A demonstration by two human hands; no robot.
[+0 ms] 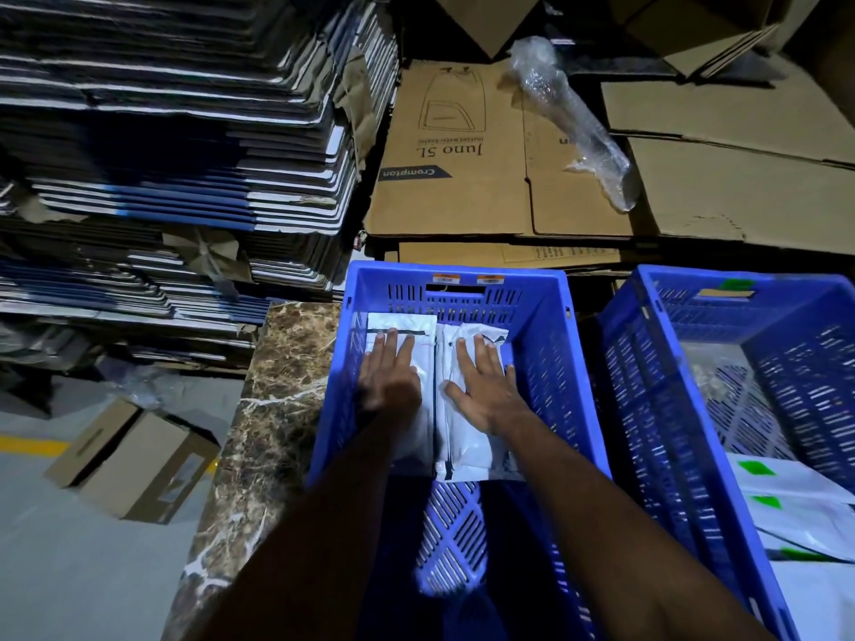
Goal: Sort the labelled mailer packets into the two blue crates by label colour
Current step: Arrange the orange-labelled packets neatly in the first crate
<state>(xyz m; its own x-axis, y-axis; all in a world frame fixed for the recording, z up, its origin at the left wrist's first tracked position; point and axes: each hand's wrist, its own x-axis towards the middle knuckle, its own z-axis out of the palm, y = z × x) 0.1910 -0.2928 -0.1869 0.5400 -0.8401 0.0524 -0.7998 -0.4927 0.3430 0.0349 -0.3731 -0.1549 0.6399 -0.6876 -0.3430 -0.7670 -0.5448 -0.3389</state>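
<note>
Both hands lie flat and spread on white mailer packets at the far end of the left blue crate (546,326), which stands on a marble-topped table (277,386). The left hand (388,377) presses one packet (402,323); the right hand (483,390) presses the neighbouring packet (467,448), the two lying side by side, touching, their long axes running away from the person. Neither hand grips anything: fingers are straight, palms down. Label colours on these two packets cannot be made out. The right blue crate (647,409), just beside the first on the right, holds packets with green labels (758,469) at its near end, so it lies closer to the right hand. Any packet bound for it would likely travel rightward over the shared crate walls. Flattened cartons (453,178) and stacked board fill the background.
</note>
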